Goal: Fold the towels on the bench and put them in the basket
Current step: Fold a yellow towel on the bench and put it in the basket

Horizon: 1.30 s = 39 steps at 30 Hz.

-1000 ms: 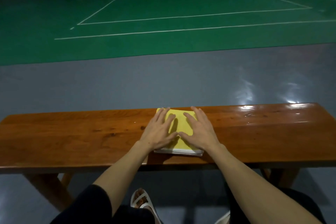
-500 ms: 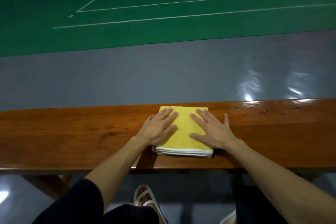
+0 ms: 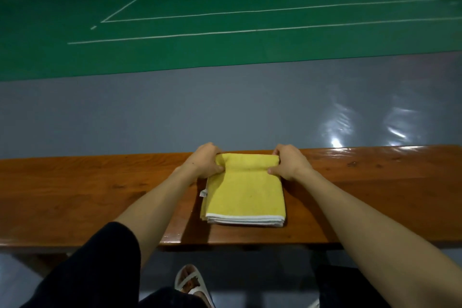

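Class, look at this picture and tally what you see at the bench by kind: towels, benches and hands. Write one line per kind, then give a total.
yellow towel: 1
wooden bench: 1
hands: 2, the left hand and the right hand, each holding the towel's far edge
Total: 4

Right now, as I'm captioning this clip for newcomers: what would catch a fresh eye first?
The folded yellow towel, bright against the dark wooden bench, lies at the middle of the frame. The left hand and right hand grip its two far corners, where the edge is bunched up. Behind stretches a green court with white lines.
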Available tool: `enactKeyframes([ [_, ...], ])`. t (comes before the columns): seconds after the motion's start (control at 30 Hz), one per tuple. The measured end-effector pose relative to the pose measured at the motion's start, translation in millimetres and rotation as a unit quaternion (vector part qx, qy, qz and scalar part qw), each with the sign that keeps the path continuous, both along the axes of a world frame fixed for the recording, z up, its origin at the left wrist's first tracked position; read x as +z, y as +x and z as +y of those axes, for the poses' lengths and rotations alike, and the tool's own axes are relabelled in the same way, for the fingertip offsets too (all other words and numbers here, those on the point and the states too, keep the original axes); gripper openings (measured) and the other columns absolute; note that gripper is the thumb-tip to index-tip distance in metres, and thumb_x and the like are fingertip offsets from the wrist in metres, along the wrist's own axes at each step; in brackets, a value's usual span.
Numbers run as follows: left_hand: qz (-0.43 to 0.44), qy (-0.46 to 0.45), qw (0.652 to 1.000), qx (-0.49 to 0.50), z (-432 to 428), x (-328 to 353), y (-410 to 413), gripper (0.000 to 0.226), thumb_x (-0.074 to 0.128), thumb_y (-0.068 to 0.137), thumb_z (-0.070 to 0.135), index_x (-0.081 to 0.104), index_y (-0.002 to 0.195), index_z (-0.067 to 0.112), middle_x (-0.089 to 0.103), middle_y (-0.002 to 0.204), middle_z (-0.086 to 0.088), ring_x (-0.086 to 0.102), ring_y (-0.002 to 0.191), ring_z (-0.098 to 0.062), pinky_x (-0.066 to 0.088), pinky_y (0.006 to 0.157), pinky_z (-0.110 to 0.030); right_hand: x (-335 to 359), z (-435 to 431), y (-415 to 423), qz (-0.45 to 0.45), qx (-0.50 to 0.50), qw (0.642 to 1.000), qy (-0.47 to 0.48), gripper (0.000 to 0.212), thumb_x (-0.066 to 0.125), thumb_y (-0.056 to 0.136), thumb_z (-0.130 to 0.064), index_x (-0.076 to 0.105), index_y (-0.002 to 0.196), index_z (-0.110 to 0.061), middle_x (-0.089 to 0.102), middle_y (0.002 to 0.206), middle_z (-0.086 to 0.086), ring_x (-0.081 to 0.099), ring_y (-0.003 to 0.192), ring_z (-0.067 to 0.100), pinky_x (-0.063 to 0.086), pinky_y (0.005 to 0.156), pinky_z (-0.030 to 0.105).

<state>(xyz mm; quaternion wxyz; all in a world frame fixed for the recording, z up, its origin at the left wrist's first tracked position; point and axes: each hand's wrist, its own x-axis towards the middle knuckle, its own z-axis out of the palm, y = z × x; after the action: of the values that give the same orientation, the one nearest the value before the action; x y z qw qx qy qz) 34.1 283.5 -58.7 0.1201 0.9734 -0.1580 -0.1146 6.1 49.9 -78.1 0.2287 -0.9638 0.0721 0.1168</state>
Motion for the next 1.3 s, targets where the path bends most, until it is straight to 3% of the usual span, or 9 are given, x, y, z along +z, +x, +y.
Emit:
enactKeyframes([
  [0.1,-0.070,-0.017,0.994,0.080,-2.5,1.4,-11.7,0.022,0.061,0.086,0.025,0.057,0.107,0.019,0.054,0.109,-0.003,0.055,0.101,-0.026,0.050,0.081,-0.039,13.4,9.2,-14.1,-0.046,-0.055,0.996,0.058,0.025,0.062,0.089,-0.020,0.040,0.101,-0.022,0.059,0.103,0.009,0.067,0.086,0.030,0.049,0.063,0.034],
  [0.2,-0.048,-0.216,0.960,0.172,-4.9,1.2,-38.1,0.011,0.057,0.090,0.014,0.051,0.099,0.019,0.060,0.093,-0.005,0.064,0.082,-0.026,0.052,0.062,-0.036,22.8,18.0,-38.2,-0.038,-0.116,0.932,0.340,0.024,0.046,0.097,-0.005,0.034,0.103,-0.025,0.055,0.102,0.014,0.070,0.059,0.029,0.052,0.044,0.032],
  [0.3,0.088,-0.499,0.833,0.224,-5.5,2.4,-72.5,0.018,0.052,0.092,-0.001,0.047,0.093,0.017,0.059,0.094,-0.014,0.066,0.074,-0.026,0.059,0.061,-0.044,29.3,21.9,-68.6,-0.032,-0.138,0.851,0.506,0.035,0.041,0.097,0.005,0.036,0.095,-0.029,0.051,0.113,0.012,0.071,0.076,0.032,0.057,0.052,0.039],
  [0.47,0.144,-0.646,0.706,0.253,1.0,-4.2,-109.5,0.016,0.057,0.093,0.017,0.055,0.078,0.012,0.057,0.093,-0.006,0.052,0.093,-0.022,0.053,0.072,-0.038,19.7,19.8,-106.8,-0.014,-0.198,0.745,0.636,0.014,0.056,0.092,-0.008,0.047,0.094,-0.018,0.054,0.105,0.012,0.055,0.101,0.031,0.054,0.080,0.058],
  [0.6,0.052,-0.530,0.813,0.235,5.4,-17.7,-122.6,0.015,0.071,0.082,0.008,0.057,0.085,0.010,0.061,0.103,0.008,0.053,0.103,-0.013,0.045,0.093,-0.043,10.0,24.6,-120.0,-0.104,-0.183,0.835,0.509,0.020,0.075,0.077,-0.001,0.058,0.081,-0.011,0.064,0.087,0.005,0.059,0.088,0.020,0.051,0.078,0.036],
  [0.83,0.066,-0.508,0.845,0.155,27.4,-41.4,-139.5,0.036,0.076,0.078,0.012,0.067,0.108,0.030,0.048,0.136,0.012,0.043,0.126,-0.011,0.045,0.089,-0.023,-6.0,19.8,-131.7,-0.099,-0.135,0.860,0.482,0.022,0.071,0.079,0.005,0.067,0.093,-0.011,0.065,0.105,-0.004,0.058,0.105,0.012,0.052,0.082,0.028],
  [1.03,-0.005,-0.378,0.911,0.167,24.4,-38.2,-139.3,0.028,0.074,0.080,0.035,0.066,0.106,0.034,0.039,0.139,0.006,0.034,0.129,-0.012,0.038,0.107,-0.039,-21.3,22.6,-138.5,-0.213,-0.058,0.947,0.235,0.034,0.073,0.083,-0.023,0.062,0.116,-0.024,0.050,0.131,-0.003,0.045,0.124,0.016,0.039,0.101,0.030],
  [1.2,0.038,-0.290,0.949,0.121,15.5,-41.1,-150.5,0.037,0.064,0.089,0.034,0.049,0.123,0.033,0.039,0.144,0.001,0.020,0.139,-0.024,0.026,0.109,-0.045,-34.7,20.4,-144.9,-0.093,0.017,0.984,0.154,0.060,0.052,0.092,-0.050,0.029,0.146,-0.037,0.032,0.153,-0.001,0.019,0.142,0.030,0.025,0.113,0.050],
  [1.3,0.035,-0.334,0.930,0.149,8.6,-37.2,-155.5,0.036,0.067,0.087,0.025,0.050,0.117,0.035,0.040,0.137,0.001,0.029,0.133,-0.022,0.032,0.110,-0.044,-32.4,21.8,-146.4,-0.105,0.017,0.976,0.189,0.058,0.058,0.092,-0.041,0.032,0.144,-0.036,0.034,0.151,0.001,0.023,0.140,0.026,0.027,0.112,0.046],
])
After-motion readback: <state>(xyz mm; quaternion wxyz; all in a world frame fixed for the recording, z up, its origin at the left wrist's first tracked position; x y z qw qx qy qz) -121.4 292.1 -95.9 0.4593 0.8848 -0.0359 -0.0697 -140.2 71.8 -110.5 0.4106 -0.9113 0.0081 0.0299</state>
